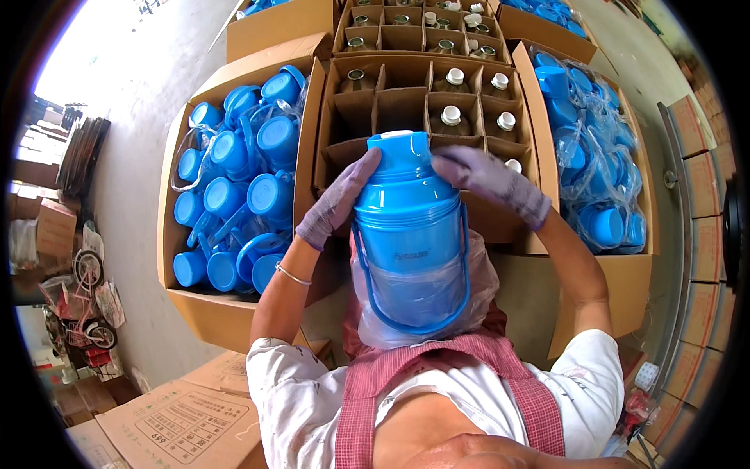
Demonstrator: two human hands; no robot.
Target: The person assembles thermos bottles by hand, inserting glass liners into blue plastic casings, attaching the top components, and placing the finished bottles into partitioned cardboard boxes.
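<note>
In front of my body stands a blue jug [410, 242] with a thin blue carry handle hanging down its front. Clear plastic wrap [422, 313] covers its lower part. My left hand [340, 199], in a purple-grey work glove, curls its fingers against the left side of the jug's shoulder and neck. From the other side my right hand [500, 181], gloved alike, presses its fingers to the right of the neck. Between them sits the jug's blue top piece [400, 156], with a white part at its upper edge. The undersides of both hands are hidden.
A divided carton [401, 100] behind the jug holds bottles with white stoppers [451, 116]. Open cartons of blue lids or cups stand left [226, 148] and right [605, 227]. More cartons lie behind and a closed carton [183, 422] at lower left. Stacked boxes [701, 242] line the right.
</note>
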